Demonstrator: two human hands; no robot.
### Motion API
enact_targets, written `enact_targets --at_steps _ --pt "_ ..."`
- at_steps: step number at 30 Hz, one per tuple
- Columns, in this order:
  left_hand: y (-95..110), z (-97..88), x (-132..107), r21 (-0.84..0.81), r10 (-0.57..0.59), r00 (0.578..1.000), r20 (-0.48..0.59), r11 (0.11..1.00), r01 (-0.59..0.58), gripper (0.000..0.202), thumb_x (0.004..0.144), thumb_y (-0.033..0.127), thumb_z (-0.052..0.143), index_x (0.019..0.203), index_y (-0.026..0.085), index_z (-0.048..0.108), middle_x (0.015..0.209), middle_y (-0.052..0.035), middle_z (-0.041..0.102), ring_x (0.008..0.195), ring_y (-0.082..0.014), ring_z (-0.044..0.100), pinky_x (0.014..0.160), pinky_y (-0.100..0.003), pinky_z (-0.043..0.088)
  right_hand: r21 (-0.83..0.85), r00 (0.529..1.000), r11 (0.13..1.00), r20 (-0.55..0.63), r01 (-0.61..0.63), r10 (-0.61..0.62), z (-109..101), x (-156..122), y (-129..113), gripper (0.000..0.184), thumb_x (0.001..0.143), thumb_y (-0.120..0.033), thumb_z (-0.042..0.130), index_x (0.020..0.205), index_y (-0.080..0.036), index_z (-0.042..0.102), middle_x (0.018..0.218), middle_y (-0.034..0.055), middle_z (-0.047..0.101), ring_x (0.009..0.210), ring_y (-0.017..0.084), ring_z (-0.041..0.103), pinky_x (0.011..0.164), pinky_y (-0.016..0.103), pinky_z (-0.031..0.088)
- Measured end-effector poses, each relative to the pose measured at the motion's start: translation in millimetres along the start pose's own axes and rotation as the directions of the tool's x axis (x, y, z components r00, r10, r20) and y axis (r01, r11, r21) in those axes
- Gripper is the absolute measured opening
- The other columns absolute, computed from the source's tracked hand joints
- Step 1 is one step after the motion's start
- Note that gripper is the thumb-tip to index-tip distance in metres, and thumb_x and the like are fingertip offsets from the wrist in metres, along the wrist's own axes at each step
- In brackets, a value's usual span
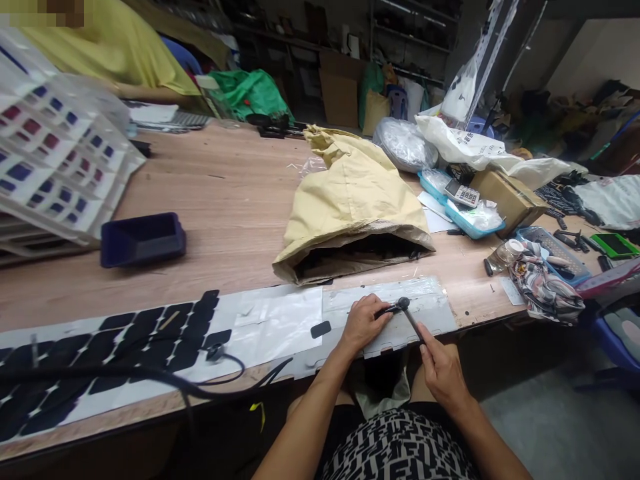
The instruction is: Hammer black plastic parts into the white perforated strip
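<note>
My right hand (443, 371) is closed around the handle of a small hammer (413, 323), whose round dark head is over the work board. My left hand (364, 325) pinches a small dark piece (386, 310) right beside the hammer head; its exact kind is too small to tell. Both hands are at a pale grey board (430, 310) by the table's front edge. Behind them lies a yellow sack (355, 183), its mouth towards me with dark contents in shadow. Left of my hands, a single black rounded piece (321, 329) lies on white paper (270, 320).
Several black flat pieces (150, 330) lie in rows at left, with a black cable (150, 375) crossing in front. A purple tray (143, 240) and white crate (55, 160) stand beyond. Blue baskets (555, 253) and a calculator (463, 193) are right. A person in yellow (120, 50) sits opposite.
</note>
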State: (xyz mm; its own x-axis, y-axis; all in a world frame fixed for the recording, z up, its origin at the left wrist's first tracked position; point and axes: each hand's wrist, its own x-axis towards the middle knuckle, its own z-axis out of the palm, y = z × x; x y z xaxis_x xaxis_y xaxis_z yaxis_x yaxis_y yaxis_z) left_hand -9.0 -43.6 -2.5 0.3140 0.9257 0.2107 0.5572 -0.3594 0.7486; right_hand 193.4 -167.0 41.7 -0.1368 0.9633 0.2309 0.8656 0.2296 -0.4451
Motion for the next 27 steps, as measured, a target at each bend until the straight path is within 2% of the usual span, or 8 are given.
enact_targets --at_steps 4,7,12,15,18,22,25,27 --pt "2.4 -1.5 0.0 -0.009 -0.002 1.000 -0.006 1.000 0.002 0.017 0.085 0.026 0.061 0.096 0.027 0.074 0.081 -0.0012 0.061 0.086 -0.0181 0.056 0.078 -0.033 0.038 0.020 0.997 1.000 0.075 -0.008 0.007 3.5 -0.5 -4.7 0.050 0.097 -0.019 0.039 0.147 -0.025 0.042 0.123 0.0056 0.068 0.100 0.016 0.069 0.087 0.025 0.055" --pt "4.4 -2.0 -0.2 -0.014 -0.004 1.000 -0.009 1.000 0.004 0.017 0.083 0.025 0.062 0.095 0.027 0.074 0.080 -0.0010 0.061 0.086 -0.0180 0.056 0.078 -0.033 0.038 0.034 0.996 0.999 0.077 -0.039 0.036 3.5 0.3 -0.8 0.049 0.097 -0.021 0.038 0.146 -0.025 0.044 0.123 0.0054 0.068 0.101 0.017 0.069 0.090 0.025 0.054" --pt "4.7 0.3 0.9 0.028 -0.035 0.999 -0.014 0.999 0.036 0.019 0.080 0.026 0.064 0.096 0.024 0.074 0.083 -0.0017 0.062 0.087 -0.0193 0.057 0.079 -0.035 0.038 -0.023 0.972 0.972 0.031 -0.233 0.234 -8.1 7.6 16.4 0.048 0.098 -0.027 0.036 0.146 -0.026 0.043 0.131 0.0049 0.063 0.114 0.019 0.064 0.092 0.027 0.052" --pt "4.7 -0.3 2.8 0.020 -0.033 0.999 -0.020 0.999 0.034 0.018 0.082 0.028 0.063 0.096 0.023 0.073 0.083 -0.0022 0.063 0.088 -0.0199 0.057 0.080 -0.035 0.039 -0.140 0.923 0.920 0.064 -0.367 0.379 -13.0 11.9 26.4 0.051 0.098 -0.029 0.035 0.148 -0.028 0.040 0.120 0.0057 0.069 0.101 0.021 0.069 0.081 0.028 0.055" --pt "9.5 -5.8 -2.0 -0.074 0.000 0.999 -0.036 0.997 -0.002 0.020 0.084 0.032 0.061 0.098 0.021 0.071 0.084 -0.0034 0.064 0.086 -0.0193 0.058 0.079 -0.034 0.042 -0.195 0.910 0.900 0.063 -0.391 0.409 -11.0 12.9 33.1 0.052 0.097 -0.029 0.033 0.149 -0.027 0.037 0.101 0.0058 0.075 0.082 0.021 0.072 0.070 0.027 0.054" --pt "25.7 -13.9 -37.4 -0.282 0.018 1.000 0.000 0.959 -0.017 0.027 0.088 0.039 0.056 0.105 0.021 0.067 0.093 -0.0056 0.068 0.083 -0.0181 0.061 0.076 -0.031 0.048 -0.195 0.926 0.910 0.025 -0.366 0.377 -4.2 10.2 37.2 0.051 0.098 -0.029 0.034 0.149 -0.026 0.039 0.095 0.0061 0.076 0.076 0.021 0.072 0.067 0.027 0.053" --pt "36.0 -9.8 -80.0 -0.334 0.019 0.990 0.141 0.942 0.029 0.027 0.088 0.041 0.057 0.106 0.024 0.067 0.098 -0.0048 0.071 0.088 -0.0193 0.064 0.081 -0.031 0.050 -0.180 0.937 0.922 0.004 -0.342 0.349 -1.8 8.4 37.5 0.051 0.097 -0.028 0.034 0.148 -0.025 0.040 0.109 0.0070 0.074 0.085 0.022 0.072 0.071 0.028 0.054" --pt "36.4 0.5 -105.4 -0.323 -0.033 0.974 0.225 0.940 0.106 0.026 0.088 0.042 0.056 0.104 0.025 0.068 0.095 -0.0036 0.072 0.084 -0.0186 0.064 0.077 -0.028 0.049 -0.168 0.943 0.929 -0.013 -0.331 0.334 -1.5 8.0 36.8 0.051 0.097 -0.027 0.034 0.148 -0.025 0.041 0.117 0.0072 0.071 0.090 0.021 0.071 0.075 0.028 0.055"
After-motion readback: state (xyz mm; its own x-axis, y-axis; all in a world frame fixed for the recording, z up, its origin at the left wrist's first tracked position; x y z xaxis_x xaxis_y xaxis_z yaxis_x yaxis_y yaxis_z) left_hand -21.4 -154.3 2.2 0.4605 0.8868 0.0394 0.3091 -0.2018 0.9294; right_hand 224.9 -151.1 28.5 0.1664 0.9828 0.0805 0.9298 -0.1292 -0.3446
